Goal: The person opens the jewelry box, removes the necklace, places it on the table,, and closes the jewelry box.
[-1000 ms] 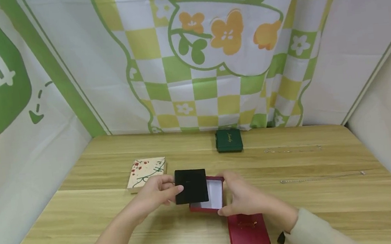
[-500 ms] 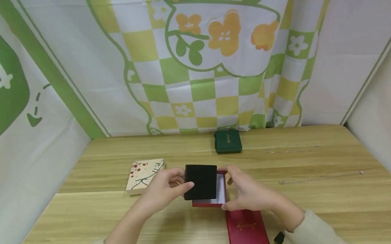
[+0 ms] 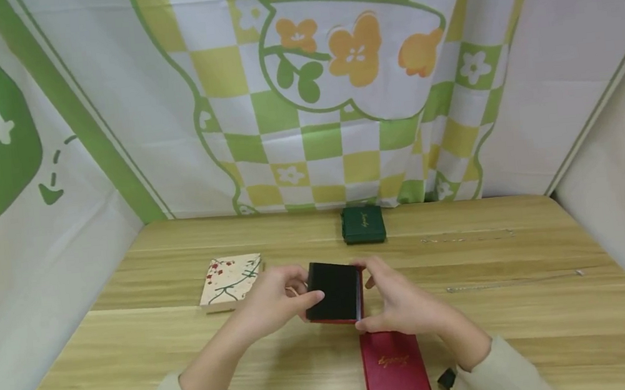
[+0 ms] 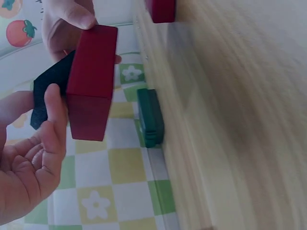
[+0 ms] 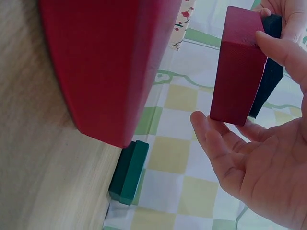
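My left hand (image 3: 274, 299) pinches a square black jewelry box insert (image 3: 333, 290) between thumb and fingers. Under it is a red jewelry box base (image 5: 238, 72), which my right hand (image 3: 407, 299) grips across two opposite edges. From above, the insert covers nearly all of the base's opening, with a thin pale strip showing at the right. Both wrist views show the insert tilted against the open side of the base, partly outside it. The base is held above the table. Just below my right hand, a red lid (image 3: 395, 366) with gold lettering lies on the table.
A cream box (image 3: 230, 281) with a floral branch print sits to the left. At the back stands a small green box (image 3: 363, 224). Two thin silver chains lie stretched out on the right, a far chain (image 3: 466, 238) and a nearer chain (image 3: 515, 282).
The black insert has moved right with my left hand, from overlapping the base's left part to covering almost its whole opening. My right hand keeps its grip on the base.
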`<state>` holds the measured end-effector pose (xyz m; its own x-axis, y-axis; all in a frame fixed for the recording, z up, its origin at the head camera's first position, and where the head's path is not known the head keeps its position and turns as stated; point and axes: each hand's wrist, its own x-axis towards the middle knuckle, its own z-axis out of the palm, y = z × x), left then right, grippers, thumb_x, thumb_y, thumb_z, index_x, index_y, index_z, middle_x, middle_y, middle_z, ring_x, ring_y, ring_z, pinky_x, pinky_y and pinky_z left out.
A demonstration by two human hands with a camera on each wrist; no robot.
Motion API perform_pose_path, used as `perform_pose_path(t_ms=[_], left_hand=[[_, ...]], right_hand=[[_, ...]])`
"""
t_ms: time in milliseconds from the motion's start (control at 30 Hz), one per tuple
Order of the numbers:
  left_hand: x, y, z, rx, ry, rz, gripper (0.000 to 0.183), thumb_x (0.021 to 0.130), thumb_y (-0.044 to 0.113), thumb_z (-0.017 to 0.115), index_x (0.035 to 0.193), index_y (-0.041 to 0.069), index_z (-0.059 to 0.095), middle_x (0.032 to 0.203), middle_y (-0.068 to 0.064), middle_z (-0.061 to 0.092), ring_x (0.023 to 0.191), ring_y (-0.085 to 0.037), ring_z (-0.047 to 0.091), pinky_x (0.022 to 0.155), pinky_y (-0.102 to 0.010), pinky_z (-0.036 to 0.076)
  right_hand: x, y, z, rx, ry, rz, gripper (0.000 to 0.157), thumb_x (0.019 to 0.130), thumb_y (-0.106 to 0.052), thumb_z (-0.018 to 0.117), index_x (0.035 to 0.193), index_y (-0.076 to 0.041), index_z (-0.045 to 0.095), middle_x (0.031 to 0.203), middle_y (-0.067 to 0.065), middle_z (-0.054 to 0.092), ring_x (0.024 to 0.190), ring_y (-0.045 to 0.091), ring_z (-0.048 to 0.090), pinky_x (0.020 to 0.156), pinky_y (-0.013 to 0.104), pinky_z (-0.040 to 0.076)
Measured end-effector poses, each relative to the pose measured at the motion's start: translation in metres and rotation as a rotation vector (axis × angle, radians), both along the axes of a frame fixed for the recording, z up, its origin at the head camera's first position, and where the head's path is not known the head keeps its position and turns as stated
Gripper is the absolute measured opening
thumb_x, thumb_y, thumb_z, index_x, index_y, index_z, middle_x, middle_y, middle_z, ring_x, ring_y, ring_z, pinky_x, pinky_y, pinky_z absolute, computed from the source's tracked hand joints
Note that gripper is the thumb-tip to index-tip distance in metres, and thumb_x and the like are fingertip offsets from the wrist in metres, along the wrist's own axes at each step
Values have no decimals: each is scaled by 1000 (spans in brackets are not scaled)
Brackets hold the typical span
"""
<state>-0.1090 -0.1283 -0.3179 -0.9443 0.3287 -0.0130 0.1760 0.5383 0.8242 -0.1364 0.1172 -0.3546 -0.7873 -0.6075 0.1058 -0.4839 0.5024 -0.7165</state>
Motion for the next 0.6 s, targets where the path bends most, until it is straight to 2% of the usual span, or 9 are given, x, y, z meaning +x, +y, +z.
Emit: perform_pose_path(t_ms=[100, 233, 333, 400, 600], left_hand=[[1, 3, 5, -51, 10, 17, 23, 91, 21, 72, 102, 2, 68, 68, 1, 68, 61, -11, 65, 72, -34, 52], [1, 4, 9, -80, -2, 22, 18, 91, 20, 72, 92, 3, 66, 66, 1, 67, 60, -11, 65, 79, -35, 49], [-1, 3, 8, -70, -27, 14, 23, 91, 18, 71, 77, 5, 58, 62, -1, 66, 56, -14, 65, 68, -30, 44], [-3, 2, 6, -60, -39, 12, 27, 90, 18, 72, 73, 6, 56, 59, -3, 66, 55, -14, 65, 61, -28, 39], [-7, 4, 2, -35, -80, 7, 22, 89, 17, 73, 76, 4, 60, 59, -3, 67, 54, -16, 66, 54, -25, 33]], right_hand=[[1, 0, 1, 0, 17, -6, 86, 73, -18, 87, 143, -5, 39, 132, 8, 49, 111, 32, 54, 89, 42, 47], [3, -3, 1, -8, 42, -14, 85, 72, -15, 88, 141, -4, 40, 129, 8, 50, 111, 31, 55, 91, 47, 49], [5, -5, 2, -7, 66, -22, 85, 70, -13, 88, 140, -5, 41, 130, 7, 50, 111, 29, 55, 93, 49, 50], [6, -5, 3, -6, 79, -27, 85, 69, -12, 88, 140, -6, 41, 131, 6, 49, 112, 28, 56, 94, 49, 50], [7, -6, 3, 8, 100, -22, 87, 70, -14, 89, 141, -6, 39, 131, 5, 48, 112, 26, 56, 92, 46, 51]])
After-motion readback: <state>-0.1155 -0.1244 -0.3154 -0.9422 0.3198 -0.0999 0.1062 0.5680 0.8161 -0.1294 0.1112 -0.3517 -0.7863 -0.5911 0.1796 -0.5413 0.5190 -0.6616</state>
